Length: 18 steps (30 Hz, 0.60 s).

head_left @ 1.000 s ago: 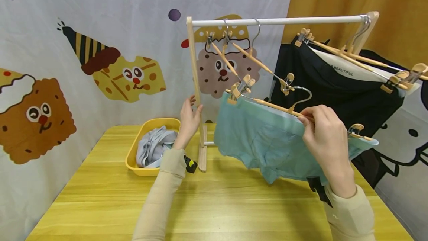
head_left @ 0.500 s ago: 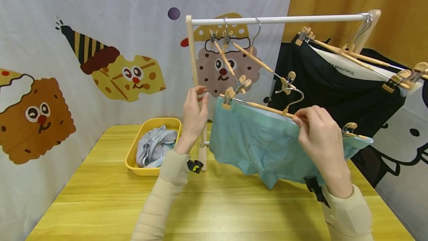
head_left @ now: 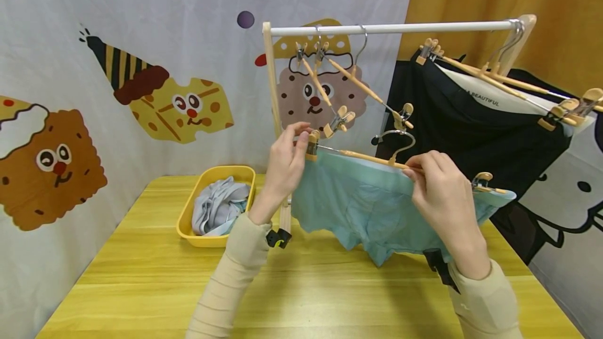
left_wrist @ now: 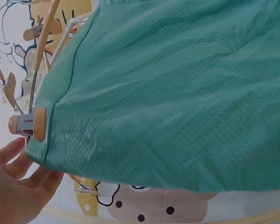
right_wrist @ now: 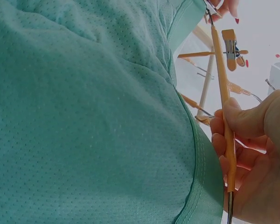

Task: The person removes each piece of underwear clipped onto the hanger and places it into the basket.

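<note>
Light green boxer briefs hang by the waistband from a clip hanger, spread between its end clips. My right hand pinches the hanger's bar just right of the hook; in the right wrist view the thumb presses the wooden bar against curled fingers. My left hand is at the hanger's left end, beside the left clip. In the left wrist view its fingers reach behind the corner of the briefs below the clip, the thumb standing apart from it. The hanger's hook is off the rail.
Behind stands a small rack with a white rail. Bare clip hangers hang at its left, black garments at its right. A yellow basin with crumpled grey clothes sits left on the wooden table.
My left hand has left the rack's post and moved right to the hanger's left clip. My right hand has brought the hanger and briefs slightly left and down.
</note>
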{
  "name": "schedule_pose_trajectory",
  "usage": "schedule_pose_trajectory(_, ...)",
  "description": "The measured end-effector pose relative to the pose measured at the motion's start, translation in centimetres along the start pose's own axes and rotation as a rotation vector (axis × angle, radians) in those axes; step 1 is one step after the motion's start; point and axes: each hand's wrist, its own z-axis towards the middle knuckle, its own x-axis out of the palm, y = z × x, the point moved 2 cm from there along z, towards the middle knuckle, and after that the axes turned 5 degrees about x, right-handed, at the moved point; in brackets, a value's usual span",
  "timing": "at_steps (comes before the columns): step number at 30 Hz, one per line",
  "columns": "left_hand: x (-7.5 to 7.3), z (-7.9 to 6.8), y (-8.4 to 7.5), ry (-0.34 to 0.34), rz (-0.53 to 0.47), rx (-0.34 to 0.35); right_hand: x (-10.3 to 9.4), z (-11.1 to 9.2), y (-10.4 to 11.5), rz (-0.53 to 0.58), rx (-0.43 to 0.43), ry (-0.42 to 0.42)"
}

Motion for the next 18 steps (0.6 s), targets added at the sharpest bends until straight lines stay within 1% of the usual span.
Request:
schedule_pose_trajectory(8, -0.13, -0.33, -0.23, 0.026, 0.0, -0.014, 0.19, -0.06, 0.27, 0.019, -0.021, 0.009)
schedule_pose_trajectory(18, -0.32, -0.52, -0.28, 0.001, 0.02, -0.033, 0.24, -0.05, 0.65, 0.027, -0.041, 0.006)
